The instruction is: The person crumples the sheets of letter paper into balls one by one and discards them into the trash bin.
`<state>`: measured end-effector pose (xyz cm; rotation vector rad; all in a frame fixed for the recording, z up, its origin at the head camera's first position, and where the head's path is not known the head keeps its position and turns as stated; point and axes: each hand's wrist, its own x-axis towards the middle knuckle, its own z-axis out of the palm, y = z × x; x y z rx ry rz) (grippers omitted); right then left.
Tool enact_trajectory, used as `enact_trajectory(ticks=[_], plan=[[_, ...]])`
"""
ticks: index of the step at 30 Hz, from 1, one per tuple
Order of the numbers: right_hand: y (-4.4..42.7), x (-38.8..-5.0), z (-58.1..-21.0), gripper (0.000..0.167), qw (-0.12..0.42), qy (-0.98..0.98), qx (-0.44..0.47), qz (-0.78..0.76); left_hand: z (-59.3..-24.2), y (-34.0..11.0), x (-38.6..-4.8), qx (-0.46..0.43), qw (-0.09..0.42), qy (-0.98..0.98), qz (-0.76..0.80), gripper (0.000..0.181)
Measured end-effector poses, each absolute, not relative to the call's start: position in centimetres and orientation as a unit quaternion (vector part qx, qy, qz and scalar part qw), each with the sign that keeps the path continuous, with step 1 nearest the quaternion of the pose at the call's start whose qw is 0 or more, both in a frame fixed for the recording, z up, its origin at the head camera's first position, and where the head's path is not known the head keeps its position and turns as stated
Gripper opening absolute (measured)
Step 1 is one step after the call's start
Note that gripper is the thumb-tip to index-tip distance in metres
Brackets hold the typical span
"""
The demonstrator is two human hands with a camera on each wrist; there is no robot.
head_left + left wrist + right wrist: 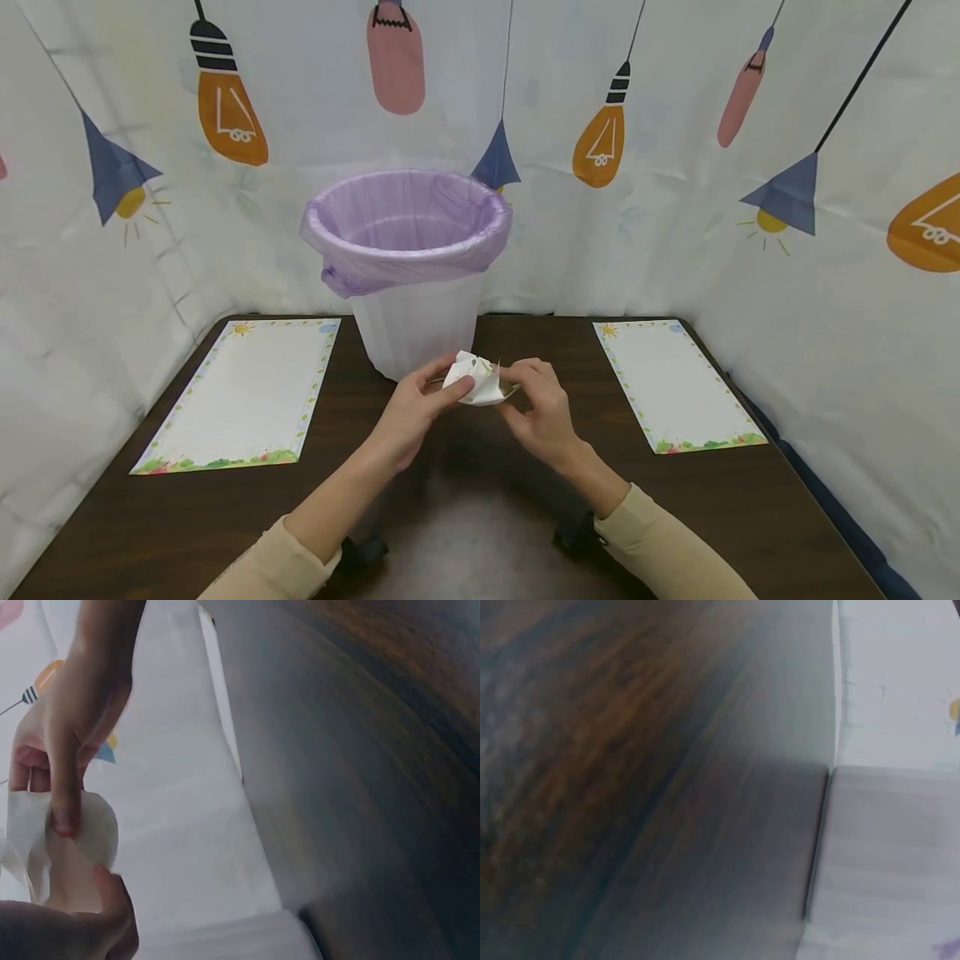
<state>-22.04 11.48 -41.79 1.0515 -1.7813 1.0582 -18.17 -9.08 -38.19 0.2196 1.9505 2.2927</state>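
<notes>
Crumpled white paper (478, 383) is held between both hands, above the table just in front of the bin. My left hand (408, 417) pinches its left side, thumb on the near face. My right hand (542, 412) grips the right edge between thumb and fingers. From the left wrist view, the paper (99, 831) spans the space between the left hand (71, 932) at the bottom and the right hand (82, 712) above, whose thumb presses on it. Neither hand nor the paper shows in the right wrist view.
A white bin (416, 321) with a purple liner (412, 260) stands at the table's back. One bordered sheet (243, 392) lies at the left, another (675, 383) at the right of the dark table (480, 533). Patterned curtains (675, 250) surround it.
</notes>
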Motion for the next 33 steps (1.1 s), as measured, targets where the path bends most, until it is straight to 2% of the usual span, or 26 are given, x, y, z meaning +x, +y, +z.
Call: enact_trajectory(ticks=[9, 21, 28, 33], plan=[[11.2, -22.1, -41.6, 0.037, 0.404, -0.703, 0.421, 0.407, -37.7, -9.1, -18.9, 0.076, 0.101, 0.586, 0.8, 0.052], [11.4, -22.2, -41.7, 0.036, 0.41, -0.714, 0.415, 0.388, -38.2, -8.9, -19.7, 0.065, 0.126, 0.572, 0.808, 0.053], [11.4, -22.2, -41.4, 0.033, 0.397, -0.718, 0.423, 0.384, -38.5, -8.7, -19.8, 0.069, 0.111, 0.572, 0.81, 0.052], [11.0, -21.6, -40.8, 0.039, 0.397, -0.724, 0.458, 0.328, -39.0, -8.7, -19.8, 0.048, 0.088, 0.581, 0.808, 0.046]])
